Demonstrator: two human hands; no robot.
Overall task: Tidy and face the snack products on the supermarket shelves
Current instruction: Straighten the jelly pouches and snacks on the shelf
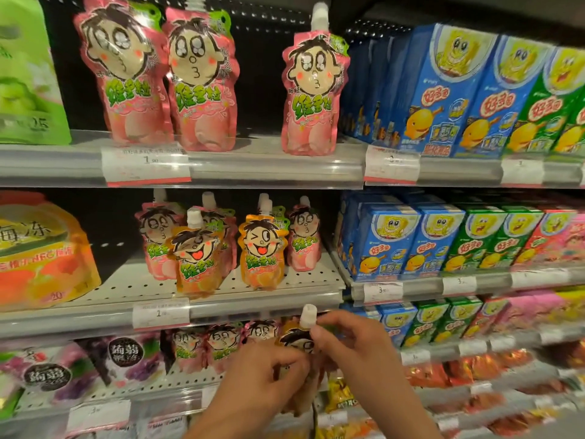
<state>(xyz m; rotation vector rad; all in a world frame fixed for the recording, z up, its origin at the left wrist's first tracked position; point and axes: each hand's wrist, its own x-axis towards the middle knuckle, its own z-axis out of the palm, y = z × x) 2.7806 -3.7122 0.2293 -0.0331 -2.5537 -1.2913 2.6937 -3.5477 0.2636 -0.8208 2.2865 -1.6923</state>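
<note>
An orange pouch (296, 339) is held in front of the lowest shelf (177, 386), just right of the pink pouches (202, 346) standing there. The left hand (262, 375) is closed around its body; the right hand (351, 346) is pinched at the white cap (308, 316) (the face partly hidden). It is best set upright, face outward, at the shelf's front edge.

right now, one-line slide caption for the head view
Both hands, left and right, hold an orange drink pouch below shelves of pink pouches.
</note>
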